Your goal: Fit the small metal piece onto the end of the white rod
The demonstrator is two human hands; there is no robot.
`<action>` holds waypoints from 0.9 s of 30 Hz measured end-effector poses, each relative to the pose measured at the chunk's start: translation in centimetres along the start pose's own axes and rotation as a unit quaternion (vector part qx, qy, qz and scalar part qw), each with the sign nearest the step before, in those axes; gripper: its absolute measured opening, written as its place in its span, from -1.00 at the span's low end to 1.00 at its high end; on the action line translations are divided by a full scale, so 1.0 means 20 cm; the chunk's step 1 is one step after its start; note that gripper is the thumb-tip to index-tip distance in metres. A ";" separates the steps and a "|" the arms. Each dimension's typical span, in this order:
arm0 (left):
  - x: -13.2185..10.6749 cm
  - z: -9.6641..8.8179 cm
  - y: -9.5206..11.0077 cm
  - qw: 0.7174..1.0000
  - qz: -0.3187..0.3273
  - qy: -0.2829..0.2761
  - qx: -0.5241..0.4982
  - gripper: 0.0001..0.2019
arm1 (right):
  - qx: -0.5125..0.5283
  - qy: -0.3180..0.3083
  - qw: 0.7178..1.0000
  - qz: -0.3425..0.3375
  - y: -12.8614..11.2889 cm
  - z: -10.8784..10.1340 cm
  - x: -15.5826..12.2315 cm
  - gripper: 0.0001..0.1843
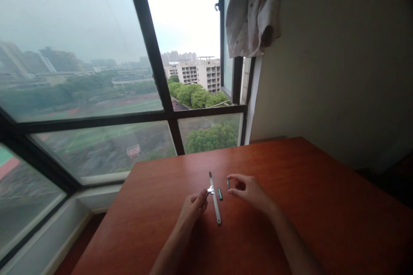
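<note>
My left hand [195, 205] is closed round a small dark-handled item with a shiny silver head [211, 190]; I cannot make out its exact kind. Its head overlaps a long, narrow grey tool [216, 209] that has a dark tip at the far end and a hole at the near end. Just right of that tool lies a small dark green strip [220, 193]. My right hand [248, 188] pinches a small, thin upright piece [229, 183] between thumb and fingertips, above the table and apart from the green strip.
The reddish-brown wooden table [274, 240] reaches to the window and wall. Its left edge slopes down beside a low white ledge [106, 193]. A dark window frame [167, 113] stands behind, with a pane swung out. A pale cloth [251, 16] hangs above the back right.
</note>
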State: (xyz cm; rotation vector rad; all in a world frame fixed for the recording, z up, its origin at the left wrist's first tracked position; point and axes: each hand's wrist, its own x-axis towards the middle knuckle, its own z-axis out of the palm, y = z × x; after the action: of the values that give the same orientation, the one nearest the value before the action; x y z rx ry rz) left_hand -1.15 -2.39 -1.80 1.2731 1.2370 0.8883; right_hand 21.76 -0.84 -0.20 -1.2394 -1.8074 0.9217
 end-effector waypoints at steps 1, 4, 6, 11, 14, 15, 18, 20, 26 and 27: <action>0.01 0.00 -0.01 1.000 -0.009 0.001 -0.009 -0.33 | -0.040 0.013 0.999 0.016 0.02 -0.04 0.00 -0.63; 0.02 -0.01 -0.02 0.999 -0.023 0.009 -0.029 -0.34 | -0.137 0.004 0.988 0.064 0.11 -0.16 -0.02 -0.63; 0.02 -0.02 -0.03 0.999 -0.026 0.013 -0.033 -0.34 | -0.199 -0.028 0.976 0.088 0.16 -0.25 -0.05 -0.68; 0.01 -0.01 -0.02 0.999 -0.028 0.017 -0.028 -0.35 | -0.326 -0.085 0.931 0.141 0.23 -0.41 -0.10 -0.81; 0.01 -0.01 -0.02 1.000 -0.023 0.014 -0.016 -0.34 | -0.352 -0.088 0.919 0.154 0.24 -0.46 -0.11 -0.81; 0.01 -0.01 -0.02 1.000 -0.020 0.013 -0.014 -0.34 | -0.360 -0.088 0.915 0.157 0.24 -0.47 -0.12 -0.80; 0.02 -0.01 -0.02 1.000 -0.015 0.014 -0.013 -0.34 | -0.376 -0.088 0.907 0.166 0.23 -0.50 -0.13 -0.79; 0.02 -0.01 -0.02 1.000 -0.012 0.013 -0.015 -0.34 | -0.381 -0.088 0.905 0.168 0.22 -0.52 -0.14 -0.78; 0.02 -0.01 -0.02 0.999 -0.019 0.011 -0.044 -0.33 | -0.374 -0.076 0.910 0.159 0.19 -0.48 -0.13 -0.70; 0.02 -0.01 -0.02 0.999 -0.022 0.012 -0.048 -0.34 | -0.360 -0.062 0.919 0.147 0.17 -0.44 -0.12 -0.67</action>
State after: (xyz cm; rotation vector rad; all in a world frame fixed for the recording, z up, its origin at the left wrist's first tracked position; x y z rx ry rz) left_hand -1.40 -2.00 -2.29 1.1572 1.2217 0.9231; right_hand 31.55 -0.94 0.49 -1.9857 -2.1932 0.4850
